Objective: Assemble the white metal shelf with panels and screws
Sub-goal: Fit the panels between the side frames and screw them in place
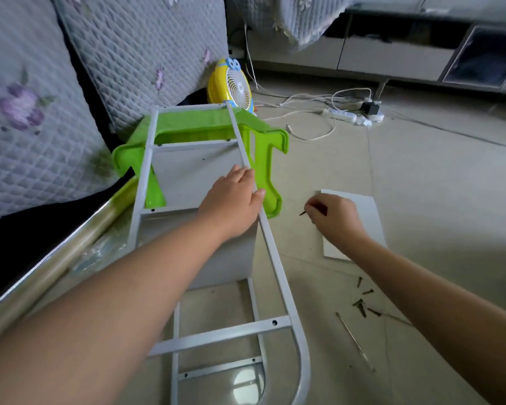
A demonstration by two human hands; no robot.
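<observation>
- White metal shelf frame (270, 252) lies on its side, centre of frame, far end propped on a green plastic stool (263, 133) at upper centre.
- One white panel (216, 258) already sits between the two side frames, mid-frame; whether it's screwed in, can't tell.
- Cross bars at bottom centre show bare screw holes, so no panel there yet.
- Spare panel (365, 206) flat on the floor, centre right, partly under the right hand, not fitted.
- Left hand (231, 200): fingers wrapped over the upper rail, steadying the frame.
- Right hand (330, 217): pinching one dark screw (302, 213) at the fingertips, held just right of the rail, not yet in a hole.
- Loose screws (362, 299) in a small pile lower right, thin tool (354, 340) beside them, probably a driver.
- Judgement: approx. early-to-mid stage; at least 1 panel plus several screws left.
</observation>
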